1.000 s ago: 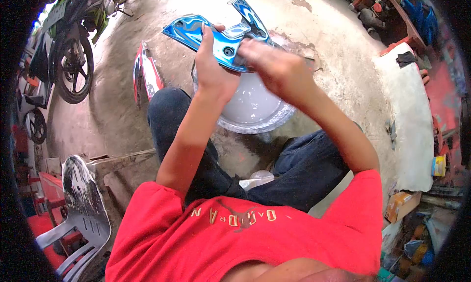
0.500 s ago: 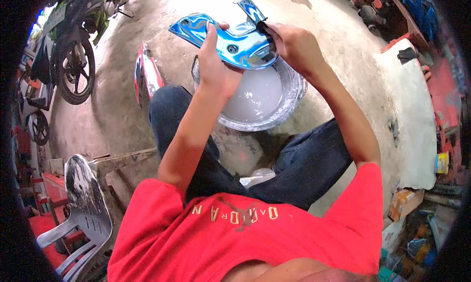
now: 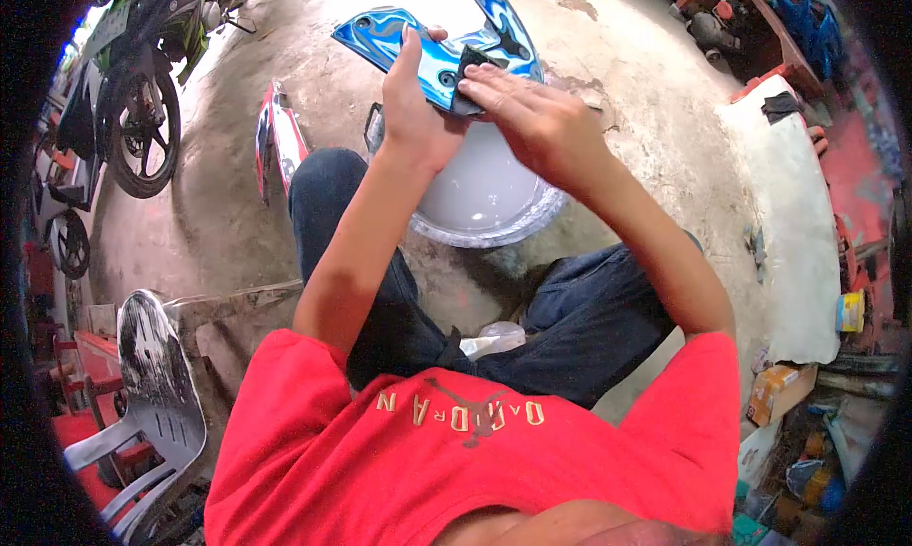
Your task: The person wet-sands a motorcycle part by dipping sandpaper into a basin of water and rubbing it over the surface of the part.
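Note:
My left hand [image 3: 421, 133] is closed around the lower edge of a glossy blue motorcycle fairing panel [image 3: 404, 47], with its thumb along the front. The panel is tilted above a basin [image 3: 494, 237] of milky grey water. My right hand [image 3: 546, 123] presses a dark piece of sandpaper [image 3: 472, 61] flat on the panel, beside a round bolt hole. Its fingers lie together over the sandpaper and hide part of it. The panel's upright right arm stands above that hand.
A red and white panel [image 3: 277, 137] lies on the floor to the left. Motorcycles [image 3: 142, 118] stand at the upper left, a grey plastic chair [image 3: 157, 375] at the lower left. A pale board [image 3: 784, 232] and a cardboard box [image 3: 781, 394] are on the right.
My right hand has moved left and down from the base of the panel's upright arm to the panel's middle, with the sandpaper. The panel has turned and tilted slightly in my left hand.

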{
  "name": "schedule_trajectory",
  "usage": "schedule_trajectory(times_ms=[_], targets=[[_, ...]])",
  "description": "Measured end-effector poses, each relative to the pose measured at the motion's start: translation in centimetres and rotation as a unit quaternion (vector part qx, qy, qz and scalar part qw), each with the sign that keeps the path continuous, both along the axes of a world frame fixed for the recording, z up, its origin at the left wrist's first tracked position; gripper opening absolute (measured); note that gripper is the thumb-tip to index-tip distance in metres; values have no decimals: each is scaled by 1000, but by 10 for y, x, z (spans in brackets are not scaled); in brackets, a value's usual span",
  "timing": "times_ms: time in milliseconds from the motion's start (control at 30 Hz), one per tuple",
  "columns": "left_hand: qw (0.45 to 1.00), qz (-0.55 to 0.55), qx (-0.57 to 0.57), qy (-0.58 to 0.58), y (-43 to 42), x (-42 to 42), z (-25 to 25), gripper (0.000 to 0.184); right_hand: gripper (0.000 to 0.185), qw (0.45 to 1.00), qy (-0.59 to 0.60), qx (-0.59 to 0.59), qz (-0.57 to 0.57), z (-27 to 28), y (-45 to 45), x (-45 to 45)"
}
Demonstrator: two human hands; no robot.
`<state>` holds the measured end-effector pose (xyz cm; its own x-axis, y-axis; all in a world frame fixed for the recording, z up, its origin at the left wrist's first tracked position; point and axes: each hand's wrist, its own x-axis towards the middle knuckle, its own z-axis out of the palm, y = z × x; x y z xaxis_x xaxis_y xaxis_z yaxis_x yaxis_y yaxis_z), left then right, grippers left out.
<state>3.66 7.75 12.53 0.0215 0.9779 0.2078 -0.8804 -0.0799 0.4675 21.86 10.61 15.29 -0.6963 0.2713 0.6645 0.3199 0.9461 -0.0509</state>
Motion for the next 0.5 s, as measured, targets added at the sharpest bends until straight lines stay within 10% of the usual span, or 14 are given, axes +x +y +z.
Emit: schedule_trajectory(times_ms=[133, 300, 433, 500], targets=[[993, 72, -88, -11, -9, 20, 17, 30, 35, 970, -3, -209, -123, 0, 29, 17], [993, 84, -84, 15, -10, 13, 5, 36, 31, 999, 25, 24, -5, -6, -17, -3], [995, 67, -72, -23, -17, 13, 10, 33, 31, 963, -49, -216, -152, 7, 22, 9], [993, 73, -87, -21, -17, 12, 7, 33, 33, 989, -21, -100, -109, -11, 15, 4]])
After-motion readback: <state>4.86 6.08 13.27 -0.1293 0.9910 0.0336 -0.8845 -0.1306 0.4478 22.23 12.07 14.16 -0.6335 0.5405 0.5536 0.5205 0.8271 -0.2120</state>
